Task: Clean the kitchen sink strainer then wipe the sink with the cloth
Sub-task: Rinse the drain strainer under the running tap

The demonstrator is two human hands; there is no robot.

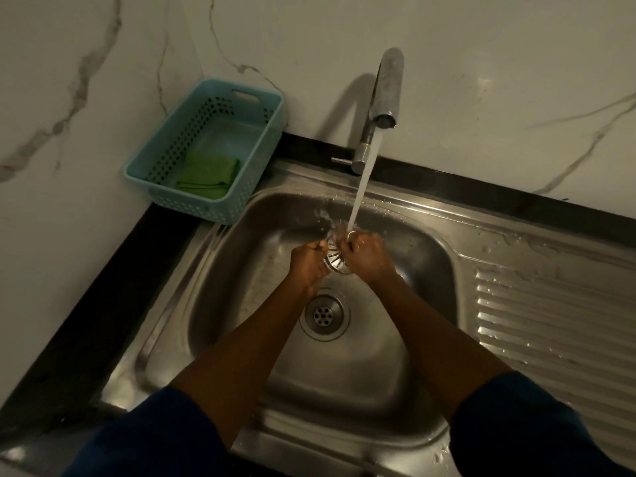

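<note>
A round metal sink strainer [335, 259] with radial slots is held above the steel sink [241, 270], under the running water. My left hand [308, 261] grips its left edge and my right hand [366, 254] grips its right edge. The stream from the tap [385, 87] lands on the strainer's top and splashes. Below my hands the open drain [324, 313] shows in the basin floor. A folded green cloth [208, 175] lies in a pale blue basket [165, 156] at the sink's back left corner.
A ribbed steel drainboard [550, 321] with water drops runs to the right of the basin. A black counter edge [89, 304] borders the sink on the left. Marble wall tiles stand behind and to the left.
</note>
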